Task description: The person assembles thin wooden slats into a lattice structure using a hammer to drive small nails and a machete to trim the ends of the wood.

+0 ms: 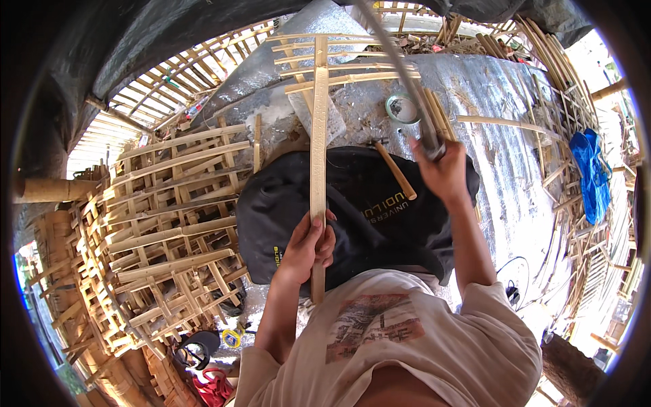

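Observation:
My left hand (pixel 309 247) is closed round the lower part of a long bamboo slat (pixel 318 156), which points away from me over my covered lap. Its far end overlaps several thin bamboo crosspieces (pixel 366 78); whether they are joined to it I cannot tell. My right hand (pixel 444 173) is raised to the right of the slat, gripping a long, narrow, grey machete-like blade (pixel 400 64), slightly blurred and apart from the slat. A hammer (pixel 395 171) with a wooden handle rests on the black cloth (pixel 278 197) between my hands.
Woven bamboo lattice panels (pixel 176 190) are stacked at the left. A green-rimmed round container (pixel 403 108) sits beyond the hammer on the silvery sheet (pixel 502 176). At the right hangs a blue bag (pixel 588 173). A yellow tape roll (pixel 232 338) lies at the lower left.

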Tool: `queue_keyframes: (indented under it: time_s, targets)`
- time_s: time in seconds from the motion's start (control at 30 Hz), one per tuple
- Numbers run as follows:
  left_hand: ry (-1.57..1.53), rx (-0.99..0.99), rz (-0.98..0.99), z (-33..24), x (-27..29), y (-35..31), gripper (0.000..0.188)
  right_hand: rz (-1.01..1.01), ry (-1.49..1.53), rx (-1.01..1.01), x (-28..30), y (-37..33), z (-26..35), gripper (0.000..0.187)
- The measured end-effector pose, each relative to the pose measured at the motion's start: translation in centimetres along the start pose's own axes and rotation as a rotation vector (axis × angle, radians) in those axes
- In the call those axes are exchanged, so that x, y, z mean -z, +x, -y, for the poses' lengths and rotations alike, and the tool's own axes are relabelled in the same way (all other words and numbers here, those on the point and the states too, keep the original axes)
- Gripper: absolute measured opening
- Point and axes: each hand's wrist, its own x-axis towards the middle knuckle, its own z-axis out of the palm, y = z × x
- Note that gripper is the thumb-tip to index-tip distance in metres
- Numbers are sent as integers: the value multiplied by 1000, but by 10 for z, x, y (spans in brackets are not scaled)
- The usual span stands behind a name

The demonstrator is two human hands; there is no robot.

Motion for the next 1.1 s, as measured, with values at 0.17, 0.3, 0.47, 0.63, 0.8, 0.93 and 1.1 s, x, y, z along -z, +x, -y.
queue_keyframes:
  time_s: [0.17, 0.3, 0.47, 0.63, 0.8, 0.93, 1.1]
  targets:
    - [62, 38, -152, 2, -19, 17, 33, 331, -113, 149, -30, -56, 13, 15]
    - [224, 0, -183, 9, -10, 18, 33, 436, -195, 143, -53, -67, 7, 18]
    - [597, -154, -408, 20, -16, 20, 29, 472, -276, 163, -60, -65, 6, 19]
    - [734, -400, -481, 25, -18, 24, 28, 499, -320, 209, -65, -62, 16, 22]
    - [785, -329, -543, 14, -25, 19, 28, 500, -382, 225, -67, -61, 20, 23]
    - [710, -299, -552, 10, -28, 16, 27, 424, -460, 322, -77, -55, 14, 25]
    - [672, -274, -560, -3, -33, 15, 28, 467, -516, 334, -79, -37, 13, 29]
